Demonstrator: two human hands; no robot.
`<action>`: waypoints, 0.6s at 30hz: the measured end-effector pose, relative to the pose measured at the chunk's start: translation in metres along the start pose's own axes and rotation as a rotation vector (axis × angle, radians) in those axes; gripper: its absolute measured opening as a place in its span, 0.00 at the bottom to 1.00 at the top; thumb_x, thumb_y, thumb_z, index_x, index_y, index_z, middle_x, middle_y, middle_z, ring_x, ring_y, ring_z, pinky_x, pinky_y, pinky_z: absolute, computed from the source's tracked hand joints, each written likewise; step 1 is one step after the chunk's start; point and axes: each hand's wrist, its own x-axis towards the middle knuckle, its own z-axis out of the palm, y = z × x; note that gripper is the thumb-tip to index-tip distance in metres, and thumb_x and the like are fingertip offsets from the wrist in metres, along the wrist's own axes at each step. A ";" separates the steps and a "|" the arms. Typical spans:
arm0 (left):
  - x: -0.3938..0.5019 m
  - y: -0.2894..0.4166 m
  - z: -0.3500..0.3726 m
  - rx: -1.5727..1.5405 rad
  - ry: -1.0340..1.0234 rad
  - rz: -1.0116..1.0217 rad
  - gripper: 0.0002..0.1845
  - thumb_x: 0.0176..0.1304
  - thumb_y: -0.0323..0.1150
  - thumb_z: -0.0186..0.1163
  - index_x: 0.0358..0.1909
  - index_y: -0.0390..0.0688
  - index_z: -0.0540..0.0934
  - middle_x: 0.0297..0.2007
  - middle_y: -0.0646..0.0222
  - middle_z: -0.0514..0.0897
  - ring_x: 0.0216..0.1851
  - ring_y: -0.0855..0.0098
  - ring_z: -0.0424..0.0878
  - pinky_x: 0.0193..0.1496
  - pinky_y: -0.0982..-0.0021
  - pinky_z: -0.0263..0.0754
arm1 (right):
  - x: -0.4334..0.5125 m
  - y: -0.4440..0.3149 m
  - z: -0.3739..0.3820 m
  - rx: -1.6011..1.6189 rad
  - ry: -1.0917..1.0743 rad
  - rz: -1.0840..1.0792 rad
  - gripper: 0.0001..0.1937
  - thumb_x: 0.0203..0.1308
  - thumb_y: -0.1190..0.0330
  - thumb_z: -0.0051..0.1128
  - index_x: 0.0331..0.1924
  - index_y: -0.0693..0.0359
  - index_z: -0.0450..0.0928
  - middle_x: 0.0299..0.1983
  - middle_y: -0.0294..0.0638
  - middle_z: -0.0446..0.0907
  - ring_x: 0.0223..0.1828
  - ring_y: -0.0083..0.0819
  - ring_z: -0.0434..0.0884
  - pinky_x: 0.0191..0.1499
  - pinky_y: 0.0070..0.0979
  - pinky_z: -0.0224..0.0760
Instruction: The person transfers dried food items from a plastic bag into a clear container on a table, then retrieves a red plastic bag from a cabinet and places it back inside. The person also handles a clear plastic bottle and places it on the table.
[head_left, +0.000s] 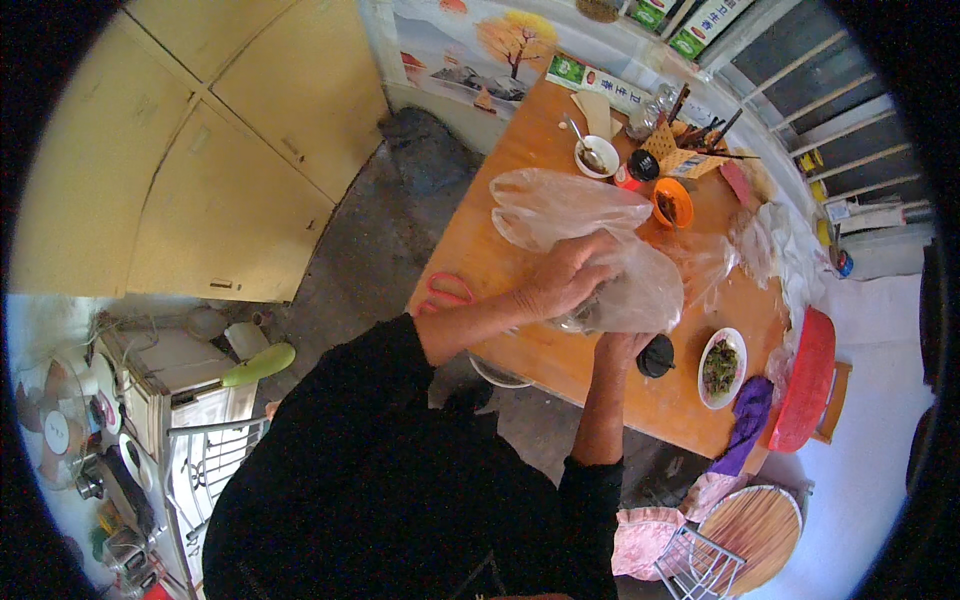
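A clear plastic bag (645, 281) is spread between my two hands above the wooden table. My left hand (574, 274) lies over the bag's near left part, fingers bent and gripping the film. At its lower right edge, my right hand (621, 346) pinches the plastic, its fingertips partly hidden. What the bag holds, if anything, cannot be made out. Another part of clear plastic (559, 206) spreads beyond my left hand; whether it is the same bag is unclear. Beside my right hand stands a black-lidded container (655, 356). Pink-handled scissors (450, 291) lie left, by my left forearm.
On the wooden table (502, 157) stand a white bowl with a spoon (596, 157), a red jar with black lid (637, 169), an orange bowl (673, 202), a chopstick holder (675, 154) and a dish of greens (721, 367). A red basket (806, 382) leans at the right edge.
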 end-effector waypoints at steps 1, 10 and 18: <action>0.000 0.001 0.003 -0.019 0.096 -0.017 0.19 0.64 0.32 0.60 0.55 0.37 0.74 0.49 0.60 0.80 0.51 0.65 0.79 0.55 0.66 0.72 | 0.002 -0.010 0.006 0.167 0.049 0.071 0.20 0.66 0.63 0.55 0.57 0.63 0.72 0.53 0.44 0.76 0.56 0.36 0.74 0.60 0.34 0.67; 0.003 0.035 -0.001 -0.447 0.264 -0.197 0.15 0.68 0.30 0.52 0.54 0.38 0.72 0.43 0.68 0.80 0.43 0.79 0.75 0.47 0.74 0.72 | 0.015 -0.045 0.012 0.392 0.087 0.286 0.05 0.65 0.73 0.53 0.43 0.60 0.76 0.41 0.34 0.78 0.43 0.23 0.76 0.49 0.24 0.70; 0.007 -0.008 -0.017 -0.532 0.221 -0.186 0.23 0.70 0.34 0.50 0.64 0.39 0.67 0.52 0.62 0.79 0.50 0.70 0.78 0.55 0.68 0.73 | 0.023 -0.040 0.016 0.131 -0.011 0.248 0.04 0.64 0.71 0.56 0.41 0.60 0.78 0.37 0.30 0.77 0.41 0.22 0.74 0.48 0.22 0.68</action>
